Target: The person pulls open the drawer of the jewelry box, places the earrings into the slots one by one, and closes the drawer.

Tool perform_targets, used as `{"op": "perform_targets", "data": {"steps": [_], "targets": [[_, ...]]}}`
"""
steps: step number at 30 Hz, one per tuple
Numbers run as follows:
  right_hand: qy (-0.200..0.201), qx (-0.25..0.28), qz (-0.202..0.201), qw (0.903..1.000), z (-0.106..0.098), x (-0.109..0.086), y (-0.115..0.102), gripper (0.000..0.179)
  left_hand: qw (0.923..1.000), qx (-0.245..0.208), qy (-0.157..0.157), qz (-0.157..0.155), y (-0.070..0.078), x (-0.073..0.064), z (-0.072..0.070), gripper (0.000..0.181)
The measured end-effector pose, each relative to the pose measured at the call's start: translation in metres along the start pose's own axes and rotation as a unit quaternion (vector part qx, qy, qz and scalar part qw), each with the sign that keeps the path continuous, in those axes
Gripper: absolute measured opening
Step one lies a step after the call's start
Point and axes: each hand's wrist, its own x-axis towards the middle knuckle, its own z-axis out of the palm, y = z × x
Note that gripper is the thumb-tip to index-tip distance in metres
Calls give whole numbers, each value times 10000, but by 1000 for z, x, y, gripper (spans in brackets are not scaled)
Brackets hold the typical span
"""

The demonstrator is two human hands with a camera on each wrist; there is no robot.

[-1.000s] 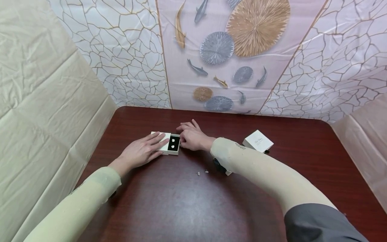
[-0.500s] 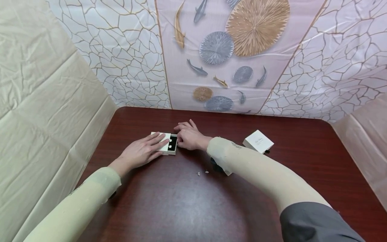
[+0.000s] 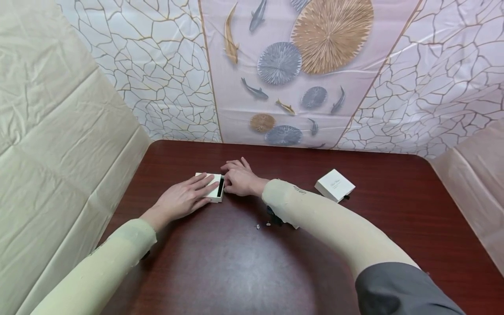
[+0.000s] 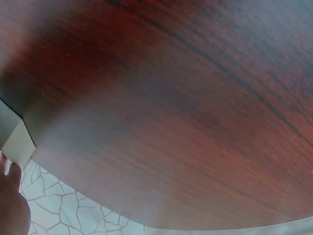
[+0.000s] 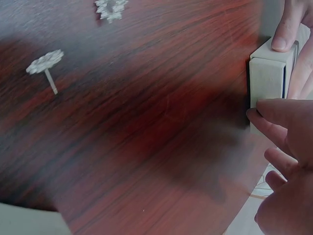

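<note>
Small white box (image 3: 211,191) near bench (image 3: 236,271) centre, drawer almost shut. Left hand (image 3: 182,197) laid flat on box, fingers straight, steadying it. Right hand (image 3: 240,180) against drawer end, fingers curled, pressing inward. Two earrings (image 3: 263,225) near box

The white box (image 3: 335,185) on the bench (image 3: 244,262) carries a short line of script on its lid, too small to read. A dark mark sits on the right sleeve (image 3: 299,191), also too small to make out. No other writing shows in any view.
</note>
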Motion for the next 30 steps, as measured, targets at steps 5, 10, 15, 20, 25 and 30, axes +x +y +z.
{"op": "perform_targets", "data": {"steps": [5,10,15,20,25,30], "targets": [[23,94,15,10000,1,3,-3,20,10000,3,-58,-15,-1,-1,-1,57],[101,226,41,9997,3,6,-5,19,9999,-6,-153,-80,0,-2,-1,57],[170,327,68,9993,5,7,-5,18,9998,17,-171,-54,0,-1,-1,57],[213,438,94,9988,6,6,-4,18,9997,-24,-216,-103,0,-1,-1,57],[224,487,110,9985,7,6,-3,19,9996,-61,-241,-128,1,0,-2,57],[194,457,107,9987,6,6,-2,21,9996,-51,-263,-119,1,0,-2,57]]}}
